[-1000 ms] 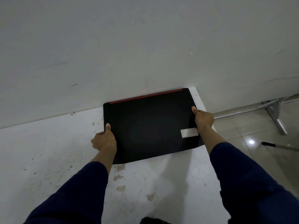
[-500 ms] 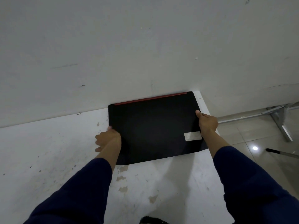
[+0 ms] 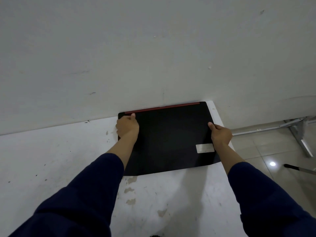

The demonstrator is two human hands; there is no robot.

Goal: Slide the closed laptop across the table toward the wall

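The closed black laptop (image 3: 169, 139) lies flat on the white table (image 3: 51, 159), its red-striped back edge against the wall (image 3: 153, 57). A pale sticker (image 3: 204, 148) sits near its front right corner. My left hand (image 3: 127, 126) grips the laptop's left edge near the back corner, thumb on the lid. My right hand (image 3: 220, 135) holds the right edge, thumb on top. Both forearms wear dark blue sleeves.
The table's right edge (image 3: 222, 134) runs just beside the laptop, with tiled floor (image 3: 265, 159) beyond it. A metal frame leg (image 3: 299, 139) and a dark-tipped rod (image 3: 294, 167) lie on the floor at right. The tabletop shows chipped brown spots (image 3: 130, 190).
My left hand has moved forward along the laptop's left edge from near the front corner to near the back corner. The laptop and my right hand hold roughly the same place.
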